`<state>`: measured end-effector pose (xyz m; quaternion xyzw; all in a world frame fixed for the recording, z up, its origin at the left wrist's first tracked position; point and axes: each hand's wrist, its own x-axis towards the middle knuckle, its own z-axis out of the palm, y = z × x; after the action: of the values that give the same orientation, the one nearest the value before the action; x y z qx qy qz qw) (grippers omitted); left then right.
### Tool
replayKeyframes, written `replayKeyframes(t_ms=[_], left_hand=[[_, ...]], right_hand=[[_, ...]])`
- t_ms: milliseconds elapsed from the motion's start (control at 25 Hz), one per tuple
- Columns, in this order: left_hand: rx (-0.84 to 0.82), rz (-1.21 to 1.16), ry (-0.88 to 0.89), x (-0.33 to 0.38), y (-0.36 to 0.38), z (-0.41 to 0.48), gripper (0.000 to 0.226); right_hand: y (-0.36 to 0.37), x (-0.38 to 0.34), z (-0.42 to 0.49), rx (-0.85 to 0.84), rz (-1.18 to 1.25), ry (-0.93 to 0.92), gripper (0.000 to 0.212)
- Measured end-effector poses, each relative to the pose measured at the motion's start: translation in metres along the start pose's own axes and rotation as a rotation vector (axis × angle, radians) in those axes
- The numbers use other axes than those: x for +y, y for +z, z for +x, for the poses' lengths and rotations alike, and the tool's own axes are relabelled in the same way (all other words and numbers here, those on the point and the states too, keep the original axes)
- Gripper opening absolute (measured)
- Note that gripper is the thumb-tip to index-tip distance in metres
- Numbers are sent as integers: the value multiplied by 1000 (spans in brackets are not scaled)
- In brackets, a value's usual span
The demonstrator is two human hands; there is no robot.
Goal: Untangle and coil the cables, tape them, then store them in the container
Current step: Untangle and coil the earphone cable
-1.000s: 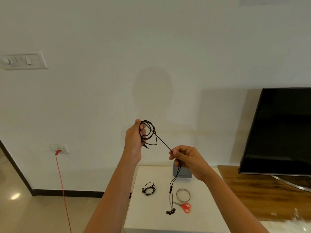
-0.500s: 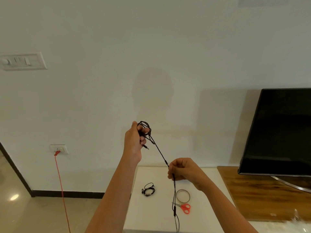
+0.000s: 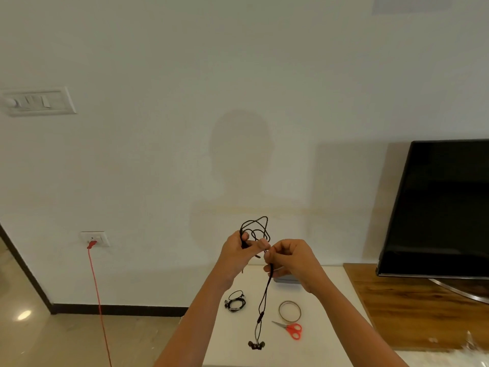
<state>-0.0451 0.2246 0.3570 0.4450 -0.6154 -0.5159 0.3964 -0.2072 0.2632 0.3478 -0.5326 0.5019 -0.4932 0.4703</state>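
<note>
Right hand has come back up beside the left hand. The earbuds dangle low over the white table. Both hands pinch the black cable, with its loops bunched above the left fingers.

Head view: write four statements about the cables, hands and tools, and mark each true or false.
1. The left hand grips loops of the black earphone cable. True.
2. The scissors have blue handles. False: they are red.
3. A coiled cable lies on the white table, left of the tape roll. True.
4. The right hand rests flat on the table. False: it is raised, pinching the earphone cable beside the left hand.
</note>
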Motion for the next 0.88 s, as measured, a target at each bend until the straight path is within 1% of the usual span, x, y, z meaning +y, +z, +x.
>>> replayKeyframes(t_ms=[80,200,320,400,480,560,680,800,880], left_hand=[[62,-2,34,6,2,-1,41],[129,6,83,15,8,-2,34],[171,4,120,22,13,-2,31],[213,-35,164,27,15,0,30],[262,-143,211,38,12,4,31],[294,-257,248,52,2,9,33],[306,-284,306,76,-11,16,35],[314,-262,339,93,-14,21,35],[307,-251,356,101,-13,23,35]], right_hand=[[0,3,1,3,-15,-4,8],[0,3,2,-43,65,-9,14],[3,5,4,-187,197,-58,28],[5,8,2,-283,284,-86,30],[8,17,-3,-377,299,-103,31],[10,37,-11,-436,261,-71,33],[6,77,-21,-388,265,34,38],[-1,111,-22,-346,142,138,48],[-4,128,-22,-349,101,207,46]])
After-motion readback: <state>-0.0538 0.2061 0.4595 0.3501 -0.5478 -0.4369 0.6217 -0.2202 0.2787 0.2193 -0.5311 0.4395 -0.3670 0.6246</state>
